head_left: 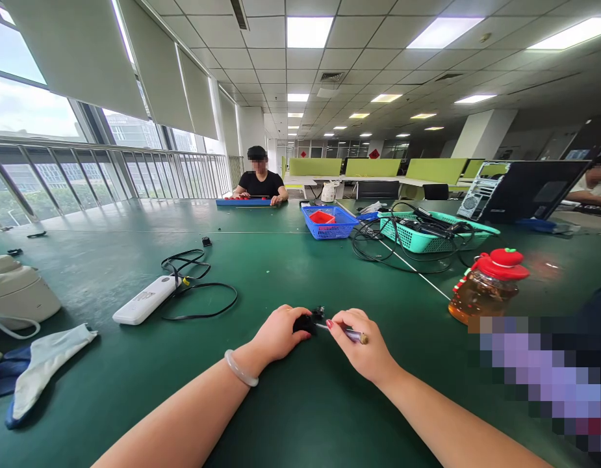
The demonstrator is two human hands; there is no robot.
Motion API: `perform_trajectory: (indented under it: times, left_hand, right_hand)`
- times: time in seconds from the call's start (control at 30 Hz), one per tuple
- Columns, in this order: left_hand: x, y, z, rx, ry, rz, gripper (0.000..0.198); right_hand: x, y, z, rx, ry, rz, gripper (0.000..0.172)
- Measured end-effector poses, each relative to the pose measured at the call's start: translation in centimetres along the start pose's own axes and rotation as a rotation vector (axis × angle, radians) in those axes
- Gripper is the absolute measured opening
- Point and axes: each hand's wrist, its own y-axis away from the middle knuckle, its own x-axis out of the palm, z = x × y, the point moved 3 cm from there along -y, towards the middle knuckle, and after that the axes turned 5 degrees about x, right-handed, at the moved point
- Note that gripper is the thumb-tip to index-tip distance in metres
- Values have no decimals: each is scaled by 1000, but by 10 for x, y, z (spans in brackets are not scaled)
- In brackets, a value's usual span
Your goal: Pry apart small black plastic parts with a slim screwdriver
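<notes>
**Dark green tabletop (pixel 275 273) beside tall office windows (pixel 32 104)**

On the far side, right of centre, a blue perforated plastic basket (pixel 336 231) holds a red plastic container (pixel 321 218). Right of it, a teal perforated plastic basket (pixel 414 242) is heaped with black cables and adapters (pixel 429 225), some loops spilling over its left side onto the table. Nearer on the right, a clear jar with a red lid (pixel 490 286) contains amber liquid. At the far end, a shallow blue tray (pixel 244 203) with red pieces lies before a person in black (pixel 261 182).

The small black part (pixel 307 324) is at the near centre, pinched between the left hand's (pixel 279 331) thumb and fingers, which partly hide it. The right hand (pixel 362 344) grips a slim silvery pen-like tool (pixel 355 335), its tip at the part's right side.

To the left lie a white oblong power strip (pixel 147 301) with a black cord (pixel 197 317) and, nearer, white-and-blue fabric gloves (pixel 49 364).
</notes>
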Motion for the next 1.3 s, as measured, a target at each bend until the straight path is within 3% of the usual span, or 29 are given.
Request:
perform_trajectory:
  times: [0.2,0.5,0.73,0.97,1.3]
  left_hand:
    - [0,-1,1,-9,4,28,43]
    - [0,-1,-3,22,-3,55,53]
    - [0,0,-6,47,10,64,48]
    - [-1,2,-10,67,1,62,45]
    - [-7,7,-16,192,32,-23,37]
  right_hand:
    - [3,-2,-2,95,21,80,36]
    - [2,5,14,-219,-44,110,26]
    - [6,2,12,-119,-24,198,26]
    - [-4,1,3,-93,-85,-30,28]
    - [4,-4,0,-1,-53,71,32]
